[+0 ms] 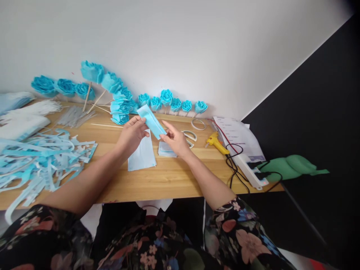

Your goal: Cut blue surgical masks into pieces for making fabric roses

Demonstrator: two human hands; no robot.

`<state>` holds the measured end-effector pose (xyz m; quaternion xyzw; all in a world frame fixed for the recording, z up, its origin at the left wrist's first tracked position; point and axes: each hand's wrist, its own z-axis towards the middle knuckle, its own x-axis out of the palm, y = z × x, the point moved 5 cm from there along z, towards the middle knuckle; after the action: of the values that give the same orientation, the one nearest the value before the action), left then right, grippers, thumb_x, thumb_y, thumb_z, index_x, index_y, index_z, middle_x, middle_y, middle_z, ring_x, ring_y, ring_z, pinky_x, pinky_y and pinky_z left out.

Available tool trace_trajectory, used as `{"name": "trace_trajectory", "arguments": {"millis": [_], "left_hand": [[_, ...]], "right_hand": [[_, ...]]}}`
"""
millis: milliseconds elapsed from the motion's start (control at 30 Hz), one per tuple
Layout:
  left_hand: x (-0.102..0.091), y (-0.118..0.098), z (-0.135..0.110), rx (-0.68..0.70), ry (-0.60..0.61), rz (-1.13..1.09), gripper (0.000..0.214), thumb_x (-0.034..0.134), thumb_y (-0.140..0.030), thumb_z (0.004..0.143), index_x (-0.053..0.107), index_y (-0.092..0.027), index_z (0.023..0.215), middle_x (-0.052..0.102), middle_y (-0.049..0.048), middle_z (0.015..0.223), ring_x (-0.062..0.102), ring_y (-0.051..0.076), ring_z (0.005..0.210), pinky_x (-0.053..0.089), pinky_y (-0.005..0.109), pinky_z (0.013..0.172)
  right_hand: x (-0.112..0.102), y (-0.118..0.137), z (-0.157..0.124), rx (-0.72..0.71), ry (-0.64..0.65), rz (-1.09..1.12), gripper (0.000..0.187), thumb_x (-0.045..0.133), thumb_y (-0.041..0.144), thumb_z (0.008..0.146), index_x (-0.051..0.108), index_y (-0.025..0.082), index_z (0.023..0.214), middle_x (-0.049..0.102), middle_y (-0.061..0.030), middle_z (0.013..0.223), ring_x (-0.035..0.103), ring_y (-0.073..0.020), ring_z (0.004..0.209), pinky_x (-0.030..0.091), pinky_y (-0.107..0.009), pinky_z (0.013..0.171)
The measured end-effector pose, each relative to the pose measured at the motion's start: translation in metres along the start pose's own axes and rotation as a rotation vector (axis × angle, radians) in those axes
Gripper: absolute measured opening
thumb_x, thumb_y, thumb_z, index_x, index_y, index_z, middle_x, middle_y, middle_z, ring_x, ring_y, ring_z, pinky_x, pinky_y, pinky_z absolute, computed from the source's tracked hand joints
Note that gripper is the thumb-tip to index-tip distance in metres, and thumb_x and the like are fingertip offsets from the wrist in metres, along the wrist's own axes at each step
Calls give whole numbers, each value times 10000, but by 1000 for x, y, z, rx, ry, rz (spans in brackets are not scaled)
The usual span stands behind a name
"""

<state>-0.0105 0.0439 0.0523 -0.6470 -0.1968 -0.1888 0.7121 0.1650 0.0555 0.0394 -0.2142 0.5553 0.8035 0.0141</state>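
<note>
Blue strip [152, 122], seemingly folded — left hand [132, 132] and right hand [176, 140] pinch its edges, above tabletop [165, 182].

Two bare forearms [92, 173] reach forward and angle inward. The left hand [131, 134] is bent in a pinch, its thumb opposing the fingers. The right hand [177, 141], near it but apart, also pinches, index finger [170, 127] fairly straight; its remaining fingers seem curled under, though mostly hidden.
</note>
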Motion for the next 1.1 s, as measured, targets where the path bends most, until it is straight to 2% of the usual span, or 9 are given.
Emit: {"name": "trace_trajectory", "arguments": {"millis": [200, 333, 433, 533, 600, 700, 867, 967, 1100], "left_hand": [[-1, 0, 2, -60, -32, -69, 258, 747, -234, 796, 494, -194, 765, 628, -29, 717, 633, 90, 629, 463, 167, 490], [-2, 3, 2, -82, -54, -83, 220, 740, -202, 810, 522, -183, 782, 655, -30, 719, 656, 90, 638, 566, 204, 605], [1, 3, -1, -64, -40, -7, 240, 758, -251, 811, 529, -181, 792, 657, -27, 691, 669, 106, 623, 600, 242, 633], [7, 2, -7, -4, -3, 144, 294, 790, -357, 793, 559, -177, 819, 668, -13, 702, 671, 122, 611, 599, 252, 592], [12, 1, -11, 49, 30, 247, 344, 816, -422, 759, 600, -168, 845, 681, 2, 748, 667, 131, 621, 600, 262, 574], [20, 3, -18, 70, 105, 383, 386, 830, -478, 723, 639, -160, 831, 677, 9, 737, 657, 141, 604, 586, 267, 551], [28, 13, -23, 40, 241, 587, 310, 802, -449, 746, 664, -173, 781, 625, -13, 613, 532, 107, 457, 425, 225, 439], [29, 20, -24, 19, 335, 684, 256, 779, -416, 759, 687, -179, 725, 621, -7, 621, 534, 118, 531, 407, 227, 489], [27, 28, -23, -22, 416, 759, 272, 760, -452, 770, 715, -195, 693, 641, 2, 636, 553, 150, 578, 426, 252, 529]], "right_hand": [[1, 3, 0, -14, 31, -18, 542, 670, 355, 837, 674, 208, 1358, 685, -26, 833, 625, -192, 769, 508, -325, 729], [3, 2, -1, -28, 72, -36, 483, 674, 337, 831, 710, 210, 1295, 683, -7, 805, 605, -171, 716, 487, -305, 686], [5, 3, -1, -6, 152, 15, 521, 718, 364, 802, 700, 203, 1297, 647, 11, 774, 579, -148, 683, 471, -277, 647], [4, 7, -1, 50, 208, 177, 570, 742, 465, 802, 676, 194, 1300, 654, 2, 806, 611, -149, 728, 499, -272, 677], [0, 12, -1, 69, 174, 261, 583, 746, 527, 796, 672, 197, 1271, 669, -10, 849, 632, -157, 769, 521, -277, 707], [-5, 17, -1, 56, 106, 247, 517, 766, 553, 772, 697, 209, 1151, 677, -16, 896, 624, -158, 790, 522, -270, 705], [-13, 15, -2, 54, -65, 164, 362, 718, 556, 805, 686, 202, 869, 588, 21, 710, 536, -132, 662, 461, -252, 622], [-20, 14, 1, 39, -148, 233, 364, 707, 563, 802, 658, 204, 842, 588, 20, 717, 546, -133, 676, 467, -257, 639], [-30, 12, 6, 66, -233, 298, 406, 709, 601, 775, 632, 210, 848, 574, 20, 729, 541, -131, 688, 474, -259, 649]]}}
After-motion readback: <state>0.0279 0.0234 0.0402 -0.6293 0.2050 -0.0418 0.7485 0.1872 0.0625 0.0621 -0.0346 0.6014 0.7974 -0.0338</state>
